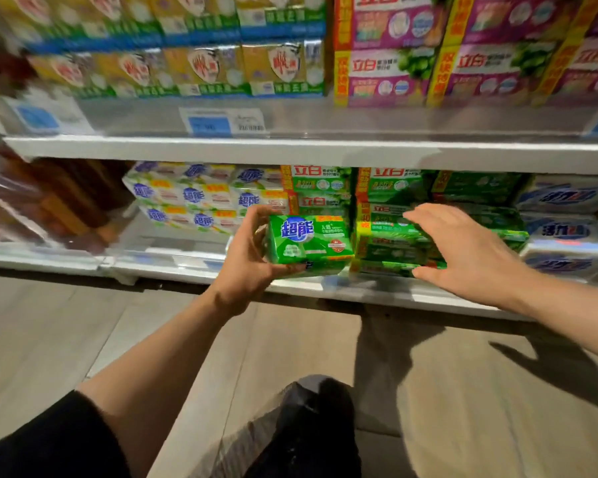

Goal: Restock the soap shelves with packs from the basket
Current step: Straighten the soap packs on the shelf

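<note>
The left hand point(247, 260) at mid-frame grips a green pack point(309, 243), fingers curled over its top left edge and thumb under the bottom — a firm hold at the front lip of the lower shelf point(201, 272). The pack lies with its long axis running left to right, printed face turned toward the camera, blue characters on a white oval. The right hand point(463, 251), right of centre, is spread open, fingers nearly straight, resting against the stack point(390, 248) of green packs on that shelf — fingertips on its front. Pack and stack sit just beside each other.
</note>
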